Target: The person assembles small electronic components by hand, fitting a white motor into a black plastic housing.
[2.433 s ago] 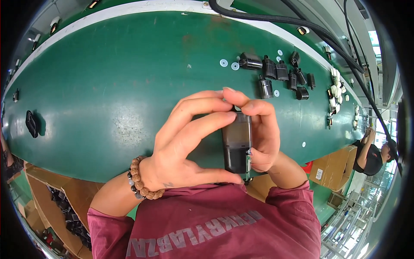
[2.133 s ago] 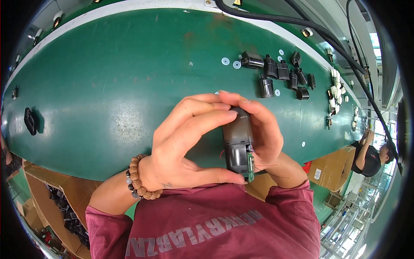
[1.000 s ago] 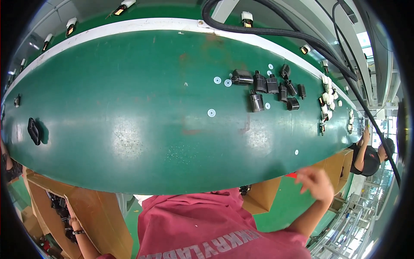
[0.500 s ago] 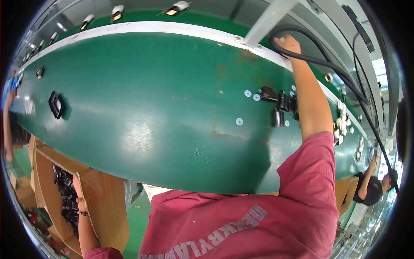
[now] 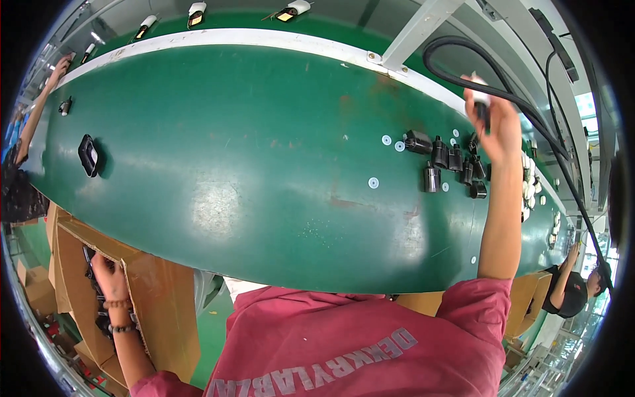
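My right hand point(image 5: 501, 129) is raised over the far right of the green work surface point(image 5: 278, 145), closed around a small part with a white end and a black body point(image 5: 483, 116). Below it stand several black plastic housings point(image 5: 432, 178), with small pale discs point(image 5: 374, 183) scattered about them. At the lower left, my left hand point(image 5: 111, 278) is in an open cardboard box point(image 5: 159, 298) that contains black plastic parts. Its fingers are curled; what they grip, if anything, is too dark to make out.
A thick black cable point(image 5: 463, 41) loops beside my right hand, near a metal post point(image 5: 420, 33). Beyond the white rail point(image 5: 264, 40) lie parts with white ends point(image 5: 293, 10). A black shell point(image 5: 88, 156) rests at left. Other people work at both sides.
My right hand has come back from beyond the rail toward me, bringing the black-and-white part. My left hand has risen within the box. At far left, another person's arm now reaches across.
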{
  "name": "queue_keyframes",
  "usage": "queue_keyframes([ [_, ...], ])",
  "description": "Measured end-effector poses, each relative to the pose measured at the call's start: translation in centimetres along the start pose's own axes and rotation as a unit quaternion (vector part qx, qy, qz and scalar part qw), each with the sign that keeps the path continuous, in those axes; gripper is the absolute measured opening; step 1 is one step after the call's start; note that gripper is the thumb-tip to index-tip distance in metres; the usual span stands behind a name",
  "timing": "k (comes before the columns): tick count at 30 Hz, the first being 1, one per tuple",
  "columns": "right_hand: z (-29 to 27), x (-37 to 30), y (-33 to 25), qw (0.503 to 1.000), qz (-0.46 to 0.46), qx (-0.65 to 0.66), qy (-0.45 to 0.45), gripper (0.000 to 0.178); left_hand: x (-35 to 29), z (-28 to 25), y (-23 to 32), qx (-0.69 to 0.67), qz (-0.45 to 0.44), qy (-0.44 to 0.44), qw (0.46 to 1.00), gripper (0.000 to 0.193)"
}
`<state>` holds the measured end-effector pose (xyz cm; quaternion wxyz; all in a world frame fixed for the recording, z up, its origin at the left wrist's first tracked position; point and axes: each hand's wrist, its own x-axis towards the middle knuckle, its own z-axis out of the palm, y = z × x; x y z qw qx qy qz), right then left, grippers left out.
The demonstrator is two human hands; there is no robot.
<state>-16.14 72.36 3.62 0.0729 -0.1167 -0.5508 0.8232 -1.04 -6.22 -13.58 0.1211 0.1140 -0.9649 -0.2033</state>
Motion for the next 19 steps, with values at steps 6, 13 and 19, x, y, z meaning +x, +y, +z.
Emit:
queue_keyframes([
  [6, 2.9, -9.2, 4.2, 0.972, 0.054, -0.204, -0.103, 0.053, -0.6, -9.5, 22.1, -0.200, -0.022, 0.088, 0.976, 0.051],
  [13, 5.6, -12.6, 6.6, 0.980, 0.042, -0.073, -0.183, 0.059, 1.2, 2.2, 38.8, -0.610, 0.118, -0.268, 0.736, 0.037],
  [19, 5.1, -12.9, 7.0, 0.953, 0.069, -0.125, -0.266, 0.068, 2.5, 8.2, 44.0, -0.628, 0.216, -0.426, 0.614, 0.045],
])
